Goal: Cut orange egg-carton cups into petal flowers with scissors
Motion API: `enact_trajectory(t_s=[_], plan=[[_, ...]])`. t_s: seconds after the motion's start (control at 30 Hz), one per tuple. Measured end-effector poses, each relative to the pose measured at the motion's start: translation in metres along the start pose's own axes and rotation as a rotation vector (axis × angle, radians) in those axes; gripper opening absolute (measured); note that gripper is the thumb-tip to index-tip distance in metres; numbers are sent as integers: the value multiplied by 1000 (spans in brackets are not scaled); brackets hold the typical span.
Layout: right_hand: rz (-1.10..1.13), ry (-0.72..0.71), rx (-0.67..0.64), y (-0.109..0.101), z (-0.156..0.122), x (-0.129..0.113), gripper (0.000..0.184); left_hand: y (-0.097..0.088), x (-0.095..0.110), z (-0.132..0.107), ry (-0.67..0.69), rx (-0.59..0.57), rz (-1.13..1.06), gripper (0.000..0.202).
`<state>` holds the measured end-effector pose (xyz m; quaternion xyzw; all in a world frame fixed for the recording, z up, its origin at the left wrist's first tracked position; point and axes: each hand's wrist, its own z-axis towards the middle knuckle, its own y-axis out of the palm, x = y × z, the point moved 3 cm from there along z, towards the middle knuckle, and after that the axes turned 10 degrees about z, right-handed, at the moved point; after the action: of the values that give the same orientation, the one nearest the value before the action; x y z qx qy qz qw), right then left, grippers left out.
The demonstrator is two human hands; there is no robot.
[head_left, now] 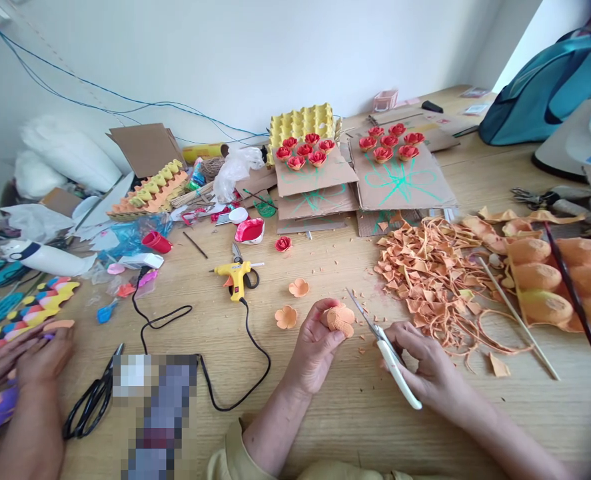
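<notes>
Left hand (315, 347) clenched on orange egg-carton pulp cup (340, 319): light, crushable, gripped by base. Right hand (425, 363), at 3 o'clock, grasped white-handled scissors (390, 357).

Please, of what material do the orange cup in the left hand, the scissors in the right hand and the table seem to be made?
Orange cup in the left hand: probably moulded paper pulp, matte and rough, like the orange egg tray nearby.
Scissors in the right hand: shiny grey blades, likely metal; smooth white handles, likely plastic.
Table: pale wood or wood-look laminate, with visible grain lines.
</notes>
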<state>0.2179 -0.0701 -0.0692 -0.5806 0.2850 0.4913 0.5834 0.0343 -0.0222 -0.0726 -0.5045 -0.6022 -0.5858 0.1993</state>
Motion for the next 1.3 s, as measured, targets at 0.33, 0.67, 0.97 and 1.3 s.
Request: enact_trajectory(t_s=[0.33, 0.67, 0.97, 1.3], plan=[[647, 224, 152, 14, 7, 3, 36, 17, -19, -6, -51, -121, 26, 45], [708, 292, 210, 10, 9, 3, 41, 13, -19, -5, -161, -120, -105, 35], [692, 312, 189, 12, 10, 3, 44, 13, -19, -6, -156, -96, -90, 41], [693, 295, 192, 12, 9, 6, 44, 13, -19, -6, -130, -69, 90, 41]])
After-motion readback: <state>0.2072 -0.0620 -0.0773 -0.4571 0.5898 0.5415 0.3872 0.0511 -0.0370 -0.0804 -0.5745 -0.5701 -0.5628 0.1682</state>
